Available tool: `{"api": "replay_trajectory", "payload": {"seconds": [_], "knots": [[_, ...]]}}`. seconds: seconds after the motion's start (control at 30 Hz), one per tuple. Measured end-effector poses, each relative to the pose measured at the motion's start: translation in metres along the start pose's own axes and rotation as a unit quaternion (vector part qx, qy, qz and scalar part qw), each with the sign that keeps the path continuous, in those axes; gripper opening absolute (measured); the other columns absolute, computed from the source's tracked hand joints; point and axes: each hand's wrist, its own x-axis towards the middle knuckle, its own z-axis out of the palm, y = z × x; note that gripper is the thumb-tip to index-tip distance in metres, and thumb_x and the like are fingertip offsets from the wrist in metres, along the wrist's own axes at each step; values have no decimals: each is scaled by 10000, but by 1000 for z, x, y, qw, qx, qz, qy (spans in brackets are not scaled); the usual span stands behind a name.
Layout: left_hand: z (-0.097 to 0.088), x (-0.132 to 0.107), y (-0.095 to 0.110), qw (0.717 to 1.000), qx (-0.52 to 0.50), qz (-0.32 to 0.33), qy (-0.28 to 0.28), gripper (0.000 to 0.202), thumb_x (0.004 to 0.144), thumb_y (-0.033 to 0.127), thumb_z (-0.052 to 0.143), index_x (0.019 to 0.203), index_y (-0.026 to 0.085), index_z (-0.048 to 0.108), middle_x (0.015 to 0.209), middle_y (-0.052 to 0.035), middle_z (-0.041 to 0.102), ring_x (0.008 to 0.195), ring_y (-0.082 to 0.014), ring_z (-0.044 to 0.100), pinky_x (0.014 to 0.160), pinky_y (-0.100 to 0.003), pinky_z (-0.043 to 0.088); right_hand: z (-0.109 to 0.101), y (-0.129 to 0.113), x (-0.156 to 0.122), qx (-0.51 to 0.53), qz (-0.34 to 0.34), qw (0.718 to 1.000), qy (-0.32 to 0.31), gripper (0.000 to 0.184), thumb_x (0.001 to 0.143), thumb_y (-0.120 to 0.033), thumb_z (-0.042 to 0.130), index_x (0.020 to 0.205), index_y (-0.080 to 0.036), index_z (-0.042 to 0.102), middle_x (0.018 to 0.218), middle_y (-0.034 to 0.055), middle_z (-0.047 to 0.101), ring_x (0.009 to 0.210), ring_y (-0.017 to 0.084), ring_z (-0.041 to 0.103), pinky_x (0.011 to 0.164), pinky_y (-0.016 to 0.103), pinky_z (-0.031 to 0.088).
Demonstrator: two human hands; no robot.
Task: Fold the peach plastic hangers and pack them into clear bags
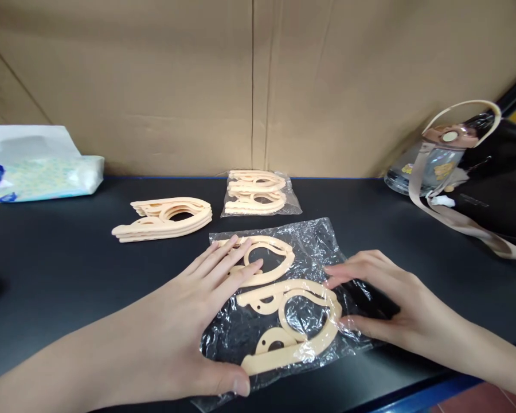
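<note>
A clear plastic bag [316, 246] lies on the dark tabletop in front of me, with beige folding clothes hangers inside. One folded hanger [333, 332] is nearest me; another hanger [286, 264] lies beyond it. My left hand [198, 304] rests flat on the bag's left part, fingers spread over the farther hanger and thumb at the nearer hanger's lower end. At the right side, my right hand [387, 298] touches the bag with thumb and fingertips apart, around the nearer hanger's rounded end. Its other fingers are partly hidden.
Beyond the bag lie a loose stack of folded hangers [176, 229] and a smaller bagged set of hangers [258, 201]. A tissue pack [51, 178] stands far left. At right are a strapped water bottle [434, 163] and a black bag [499, 183]. A cardboard wall [176, 86] rises behind.
</note>
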Motion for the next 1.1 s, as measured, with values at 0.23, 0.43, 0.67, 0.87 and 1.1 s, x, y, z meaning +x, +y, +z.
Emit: {"api": "replay_trajectory", "payload": {"seconds": [0.23, 0.43, 0.67, 0.87, 1.1], "knots": [[2, -1, 7, 1000, 22, -7, 18, 1031, 721, 739, 658, 1572, 340, 235, 1659, -2, 185, 1507, -361, 181, 1208, -525, 269, 8, 1, 2, 55, 15, 998, -6, 482, 838, -334, 732, 1288, -289, 563, 1014, 39, 725, 1012, 227, 642, 903, 402, 511], [5, -2, 10, 999, 29, -15, 31, 1095, 648, 824, 653, 1558, 340, 282, 1647, -22, 234, 1499, -370, 208, 1197, -541, 284, 12, -6, 12, 57, 9, 998, -27, 490, 836, -375, 735, 1288, -283, 570, 1027, 48, 708, 983, 225, 640, 883, 392, 515], [4, -2, 10, 999, 36, -17, 28, 1118, 653, 843, 627, 1570, 334, 238, 1651, -26, 213, 1504, -356, 196, 1186, -529, 309, 15, -12, 23, 13, -35, 999, -23, 492, 847, -386, 721, 1300, -273, 565, 999, 32, 710, 913, 199, 627, 828, 353, 516], [5, -2, 9, 999, 27, -15, 31, 1151, 640, 858, 618, 1577, 327, 213, 1652, -33, 214, 1507, -353, 185, 1202, -525, 276, 17, -8, 26, -26, -53, 998, -11, 579, 819, -485, 732, 1317, -253, 551, 953, 30, 711, 864, 200, 639, 826, 364, 500], [4, -1, 8, 999, 9, -16, 32, 1118, 629, 841, 649, 1556, 335, 281, 1651, -28, 225, 1506, -366, 184, 1198, -552, 272, 21, -5, 26, -40, -34, 998, 17, 617, 791, -508, 752, 1315, -252, 553, 945, 31, 706, 843, 198, 621, 822, 365, 491]]}}
